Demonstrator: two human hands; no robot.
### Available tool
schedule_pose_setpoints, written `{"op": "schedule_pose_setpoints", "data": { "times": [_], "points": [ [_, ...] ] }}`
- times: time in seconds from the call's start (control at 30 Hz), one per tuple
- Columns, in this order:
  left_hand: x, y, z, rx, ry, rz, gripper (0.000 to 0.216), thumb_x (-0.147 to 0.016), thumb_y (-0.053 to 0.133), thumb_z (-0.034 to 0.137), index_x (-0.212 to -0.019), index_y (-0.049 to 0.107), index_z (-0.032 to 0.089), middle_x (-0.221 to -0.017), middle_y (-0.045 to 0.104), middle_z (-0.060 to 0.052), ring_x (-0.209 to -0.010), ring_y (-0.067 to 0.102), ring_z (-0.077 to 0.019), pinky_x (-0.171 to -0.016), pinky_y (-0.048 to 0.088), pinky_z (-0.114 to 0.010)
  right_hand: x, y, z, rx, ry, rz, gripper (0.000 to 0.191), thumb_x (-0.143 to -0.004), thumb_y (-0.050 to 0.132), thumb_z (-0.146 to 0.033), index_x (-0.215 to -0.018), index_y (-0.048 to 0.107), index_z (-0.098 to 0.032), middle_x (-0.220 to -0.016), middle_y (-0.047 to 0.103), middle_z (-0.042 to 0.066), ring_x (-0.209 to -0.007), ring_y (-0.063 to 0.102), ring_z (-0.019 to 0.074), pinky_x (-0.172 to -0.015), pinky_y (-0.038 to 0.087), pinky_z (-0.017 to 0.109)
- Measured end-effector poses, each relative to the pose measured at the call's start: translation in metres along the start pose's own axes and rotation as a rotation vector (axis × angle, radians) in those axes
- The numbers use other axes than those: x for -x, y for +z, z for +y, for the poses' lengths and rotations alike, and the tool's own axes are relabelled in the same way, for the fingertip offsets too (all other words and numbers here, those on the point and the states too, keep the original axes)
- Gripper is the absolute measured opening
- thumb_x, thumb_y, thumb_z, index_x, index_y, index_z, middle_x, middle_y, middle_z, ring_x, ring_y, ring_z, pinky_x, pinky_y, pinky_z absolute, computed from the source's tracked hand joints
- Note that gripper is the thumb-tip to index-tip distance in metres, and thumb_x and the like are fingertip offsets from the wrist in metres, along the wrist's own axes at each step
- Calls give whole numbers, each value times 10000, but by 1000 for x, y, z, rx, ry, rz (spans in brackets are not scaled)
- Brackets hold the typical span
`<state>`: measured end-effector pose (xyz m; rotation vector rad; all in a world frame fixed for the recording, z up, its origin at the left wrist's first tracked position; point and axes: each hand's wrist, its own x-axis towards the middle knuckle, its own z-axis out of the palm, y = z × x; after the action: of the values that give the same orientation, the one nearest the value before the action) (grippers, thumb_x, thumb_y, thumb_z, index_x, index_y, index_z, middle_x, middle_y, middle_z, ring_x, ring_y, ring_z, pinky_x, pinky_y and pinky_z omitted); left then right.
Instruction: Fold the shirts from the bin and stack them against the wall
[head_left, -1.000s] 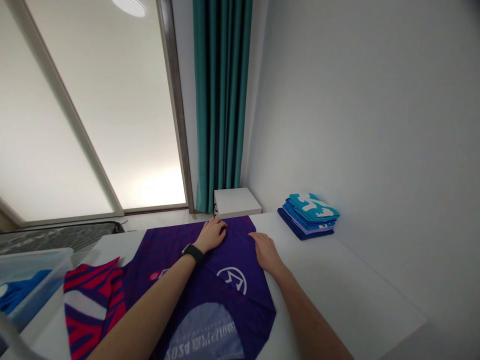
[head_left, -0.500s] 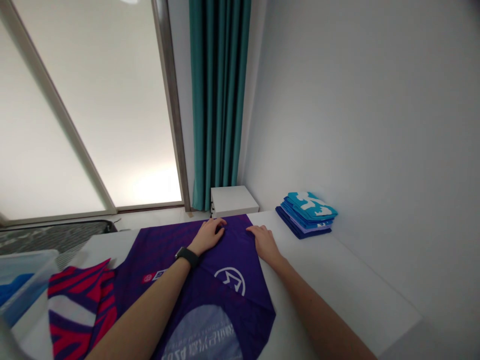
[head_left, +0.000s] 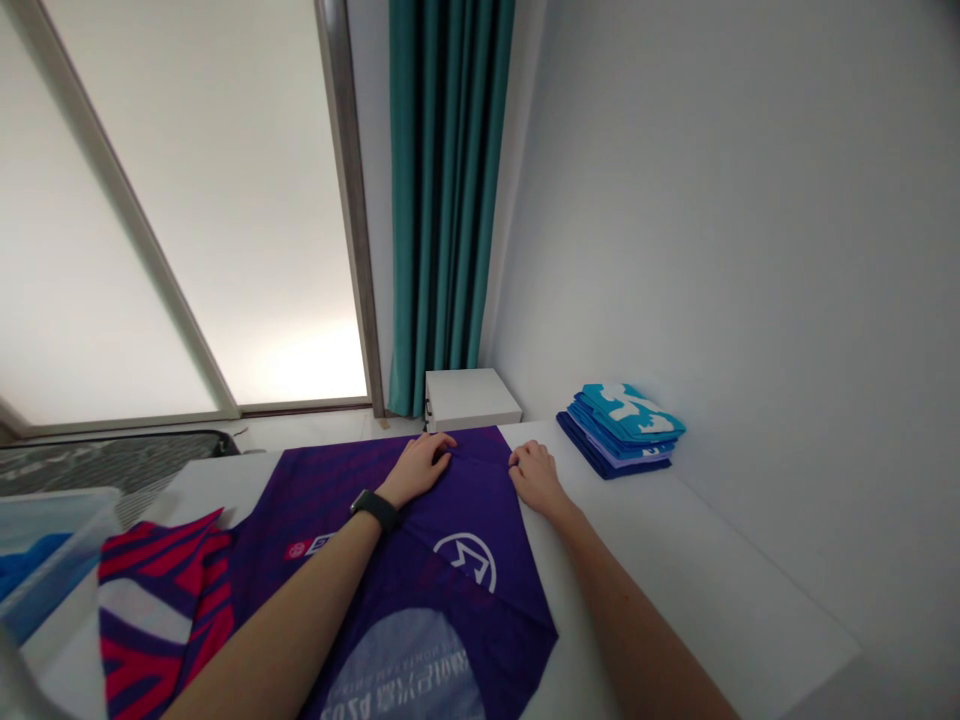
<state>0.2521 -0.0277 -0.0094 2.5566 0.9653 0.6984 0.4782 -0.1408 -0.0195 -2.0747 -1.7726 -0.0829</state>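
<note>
A purple sports shirt [head_left: 480, 500] lies spread on the white table, with a white round logo, a pale printed panel and red-striped fabric at its left end. My left hand [head_left: 416, 468], wearing a dark watch on the wrist, rests on the cloth near its far edge, thumb and fingers apart. At the shirt's far right edge, my right hand [head_left: 536, 475] has its fingers curled in at the border of the fabric. The fingertips there are small and partly hidden, and the edge seems to be between them.
A stack of folded clothes [head_left: 622, 430], blue with a white print on top, sits by the wall at the right. At left stands a clear plastic bin [head_left: 90, 510] with blue cloth inside. A white cabinet [head_left: 472, 395] and a teal curtain [head_left: 450, 200] are beyond the table [head_left: 660, 580].
My right hand has moved slightly right, from thumb stretched over the shirt to curled fingers at its edge. My left hand stays in place on the cloth. The view shifts a little.
</note>
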Motion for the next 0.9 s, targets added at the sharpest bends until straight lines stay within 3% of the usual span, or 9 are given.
{"op": "schedule_pose_setpoints", "data": {
  "times": [0.2,0.47,0.63,0.9],
  "points": [
    [0,0,-1,-25,-5,-7,232,-870,463,245,-1053,603,213,-962,669,-48,-963,590,-230,-898,415,-385,3,0,-1,13,5,29,92,-879,504,-223,-917,586,-208,-1016,562,63,-1005,479,218,-861,333,325],
    [1,-1,2,-54,43,-30,194,-865,462,217,-979,618,224,-1042,669,-38,-1038,552,-234,-939,386,-382,9,-3,7,28,74,74,171,-909,446,-163,-943,604,-221,-1021,573,81,-1001,481,238,-829,342,341],
    [1,-2,2,-62,14,-15,233,-869,452,225,-1046,604,214,-1009,661,-54,-994,569,-238,-900,410,-383,11,-6,7,-9,52,87,265,-924,382,-126,-1031,607,-219,-1049,578,78,-1014,498,216,-844,360,319],
    [2,-3,6,-92,40,-21,243,-866,447,203,-1002,648,211,-1026,655,-60,-1028,544,-247,-931,391,-395,10,-4,1,-22,11,52,130,-908,526,-262,-971,636,-234,-1030,591,58,-1039,501,221,-885,357,324]
  ]
}}
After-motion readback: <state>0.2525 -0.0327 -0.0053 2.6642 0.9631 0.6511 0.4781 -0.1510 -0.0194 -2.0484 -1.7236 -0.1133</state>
